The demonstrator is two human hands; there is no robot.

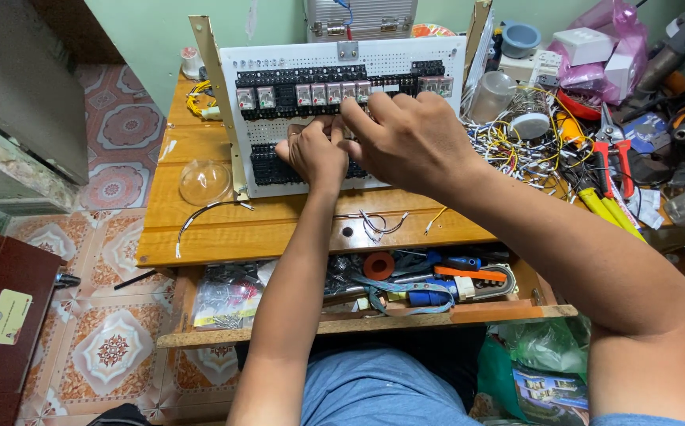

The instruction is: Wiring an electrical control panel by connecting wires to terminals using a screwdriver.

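A white perforated panel (279, 63) stands tilted on the wooden table (200, 229), carrying a row of clear relays (311, 93) and black terminal blocks (267, 167). My left hand (315, 154) presses against the middle of the panel, fingers curled at the lower terminal row. My right hand (409, 138) reaches over it, fingertips pinched just below the relay row. What the fingers pinch is hidden.
A clear plastic dome (204, 181) and loose wires (208, 213) lie left of the panel. A tangle of wires (508, 142), red-handled pliers (615, 162) and yellow-handled tools (607, 209) crowd the right. An open drawer (406, 288) holds tools and tape. A metal case (358, 17) stands behind.
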